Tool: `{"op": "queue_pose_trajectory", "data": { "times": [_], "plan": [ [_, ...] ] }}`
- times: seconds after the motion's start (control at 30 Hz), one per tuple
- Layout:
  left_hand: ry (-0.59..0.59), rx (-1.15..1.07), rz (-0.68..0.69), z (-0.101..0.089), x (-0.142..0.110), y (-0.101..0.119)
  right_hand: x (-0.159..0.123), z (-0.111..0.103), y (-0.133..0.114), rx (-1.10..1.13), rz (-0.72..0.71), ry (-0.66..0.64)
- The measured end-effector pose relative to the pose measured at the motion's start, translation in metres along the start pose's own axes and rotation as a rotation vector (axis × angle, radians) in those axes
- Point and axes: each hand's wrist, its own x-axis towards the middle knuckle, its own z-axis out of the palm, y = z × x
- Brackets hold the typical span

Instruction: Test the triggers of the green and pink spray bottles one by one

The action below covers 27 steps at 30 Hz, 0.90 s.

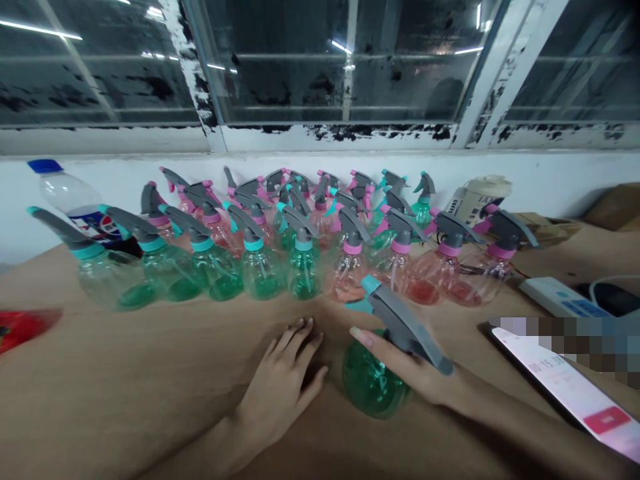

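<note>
My right hand (400, 360) is wrapped round the neck of a green spray bottle (375, 380) with a grey and teal trigger head, tilted slightly, near the table's front. Its far fingers are partly hidden behind the trigger. Beside it on the left, my left hand (285, 373) lies palm down on the wooden table (125, 373), fingers stretched out and holding nothing. Beyond both hands runs a front row of spray bottles: green ones with teal collars (263, 273) on the left, pink ones with pink collars (350, 267) on the right.
More spray bottles (323, 207) crowd behind the front row. A blue-capped soda bottle (75, 200) stands far left, near a red packet (25, 328). On the right are a paper cup (480, 197), a white power strip (565, 300), and a lit phone (565, 387). A windowed wall bounds the back.
</note>
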Motion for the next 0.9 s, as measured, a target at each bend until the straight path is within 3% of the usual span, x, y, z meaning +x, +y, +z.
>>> {"op": "queue_pose_trajectory", "data": {
  "times": [0.37,0.67,0.9],
  "plan": [
    [0.046,-0.016,0.002,0.0023,-0.0003,-0.0018,0.0019,-0.0007,-0.0013,-0.040,0.000,0.004],
    [0.028,0.002,0.005,0.0022,-0.0001,-0.0033,0.0022,-0.0009,0.0061,0.023,0.068,-0.104],
    [0.014,0.014,0.008,0.0005,0.0002,-0.0019,0.0038,0.0000,0.0038,-0.021,0.089,-0.058]
  ]
}}
